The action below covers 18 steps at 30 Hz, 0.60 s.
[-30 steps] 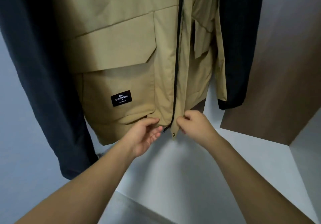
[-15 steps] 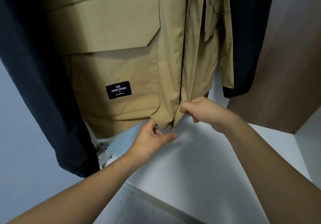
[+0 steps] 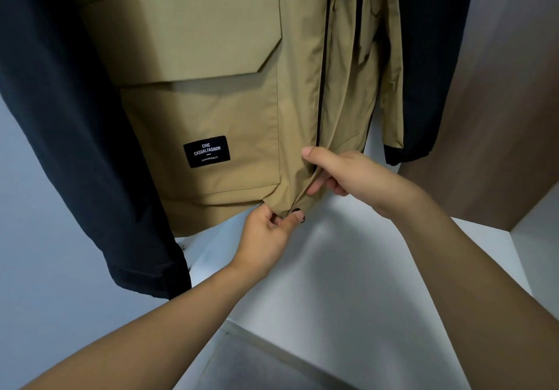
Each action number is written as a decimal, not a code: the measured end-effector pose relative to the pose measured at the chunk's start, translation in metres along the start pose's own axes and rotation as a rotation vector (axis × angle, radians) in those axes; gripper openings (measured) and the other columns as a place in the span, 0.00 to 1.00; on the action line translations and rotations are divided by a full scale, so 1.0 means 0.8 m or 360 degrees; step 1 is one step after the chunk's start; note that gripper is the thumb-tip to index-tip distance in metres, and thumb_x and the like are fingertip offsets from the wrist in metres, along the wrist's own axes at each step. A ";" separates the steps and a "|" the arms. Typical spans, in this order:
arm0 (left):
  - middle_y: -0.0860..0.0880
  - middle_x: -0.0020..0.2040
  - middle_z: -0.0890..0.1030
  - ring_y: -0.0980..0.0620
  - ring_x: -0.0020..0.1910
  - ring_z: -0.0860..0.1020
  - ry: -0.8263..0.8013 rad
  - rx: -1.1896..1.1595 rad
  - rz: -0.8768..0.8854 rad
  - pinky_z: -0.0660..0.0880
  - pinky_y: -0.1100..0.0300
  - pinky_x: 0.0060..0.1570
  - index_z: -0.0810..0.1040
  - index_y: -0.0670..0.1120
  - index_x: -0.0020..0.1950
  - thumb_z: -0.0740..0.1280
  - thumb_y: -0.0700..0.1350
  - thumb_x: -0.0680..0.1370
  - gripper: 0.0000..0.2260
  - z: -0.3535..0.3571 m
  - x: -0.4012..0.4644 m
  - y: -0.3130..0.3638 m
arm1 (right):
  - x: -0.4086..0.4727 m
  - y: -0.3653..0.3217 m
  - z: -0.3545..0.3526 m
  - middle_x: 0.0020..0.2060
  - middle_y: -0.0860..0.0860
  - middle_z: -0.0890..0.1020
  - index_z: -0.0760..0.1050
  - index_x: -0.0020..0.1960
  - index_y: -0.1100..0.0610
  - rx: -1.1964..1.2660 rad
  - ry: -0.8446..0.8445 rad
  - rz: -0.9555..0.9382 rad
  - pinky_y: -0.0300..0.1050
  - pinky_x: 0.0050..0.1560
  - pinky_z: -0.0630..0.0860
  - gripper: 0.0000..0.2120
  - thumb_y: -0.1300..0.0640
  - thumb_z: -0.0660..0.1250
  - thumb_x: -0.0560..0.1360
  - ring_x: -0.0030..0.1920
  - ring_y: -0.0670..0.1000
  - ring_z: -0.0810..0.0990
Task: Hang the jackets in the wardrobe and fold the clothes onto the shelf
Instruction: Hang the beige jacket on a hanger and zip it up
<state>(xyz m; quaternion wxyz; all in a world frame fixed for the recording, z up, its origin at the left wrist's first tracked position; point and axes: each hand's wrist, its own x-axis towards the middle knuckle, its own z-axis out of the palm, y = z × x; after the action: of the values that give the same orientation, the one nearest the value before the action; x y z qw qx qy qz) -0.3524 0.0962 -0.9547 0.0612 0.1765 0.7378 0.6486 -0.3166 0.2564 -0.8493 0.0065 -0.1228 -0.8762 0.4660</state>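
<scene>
Right hand (image 3: 348,172) has climbed the hem of the tan jacket (image 3: 230,87), both grips pinching it above the white shelf (image 3: 348,283); left hand (image 3: 269,232) lower.

Upper space: filled by the hanging tan jacket (image 3: 230,93), flanked closely by a dark sleeve (image 3: 75,135) on the left and a dark sleeve (image 3: 429,66) on the right, with no gap seen between them; the hem front is occupied by the left hand (image 3: 266,238) and right hand (image 3: 348,175), whose fingers (image 3: 317,185) pinch the fabric. Lower space: open room is left beneath the hem, above the white wardrobe floor (image 3: 348,283). Right boundary: passage is closed by a brown side panel (image 3: 499,123), beside the right sleeve.
</scene>
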 end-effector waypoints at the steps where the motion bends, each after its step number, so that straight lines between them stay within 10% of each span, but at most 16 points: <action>1: 0.44 0.35 0.66 0.49 0.35 0.64 -0.0010 -0.0002 -0.0008 0.64 0.57 0.38 0.76 0.32 0.47 0.71 0.41 0.77 0.11 0.001 0.001 0.000 | 0.001 0.002 -0.001 0.33 0.46 0.78 0.85 0.35 0.50 -0.0016 0.0016 -0.0003 0.42 0.46 0.69 0.35 0.21 0.57 0.59 0.35 0.46 0.74; 11: 0.43 0.40 0.73 0.49 0.41 0.69 -0.0012 -0.0094 -0.0093 0.65 0.55 0.45 0.79 0.31 0.47 0.70 0.37 0.78 0.08 0.007 0.012 0.006 | 0.002 0.016 -0.003 0.32 0.47 0.76 0.78 0.36 0.53 -0.0015 -0.0102 0.0003 0.41 0.40 0.66 0.24 0.32 0.73 0.59 0.35 0.46 0.72; 15: 0.44 0.35 0.69 0.51 0.31 0.67 0.0137 -0.0040 -0.0233 0.67 0.61 0.31 0.73 0.37 0.42 0.70 0.41 0.78 0.10 0.007 0.020 0.001 | 0.008 0.029 -0.009 0.45 0.46 0.79 0.78 0.50 0.52 0.0003 -0.0076 0.0069 0.39 0.39 0.70 0.18 0.48 0.77 0.64 0.42 0.45 0.76; 18: 0.45 0.42 0.76 0.48 0.40 0.75 0.0187 -0.0245 -0.0572 0.78 0.52 0.46 0.76 0.39 0.52 0.68 0.46 0.80 0.10 0.015 0.027 -0.005 | 0.006 0.047 -0.010 0.60 0.44 0.73 0.69 0.68 0.48 -0.0283 0.0181 0.0052 0.40 0.45 0.73 0.28 0.52 0.72 0.69 0.53 0.47 0.76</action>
<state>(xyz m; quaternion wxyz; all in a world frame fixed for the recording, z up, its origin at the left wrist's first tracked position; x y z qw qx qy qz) -0.3698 0.1144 -0.9575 0.1461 -0.0014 0.7081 0.6908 -0.3127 0.2841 -0.8764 0.0378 -0.1635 -0.9102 0.3787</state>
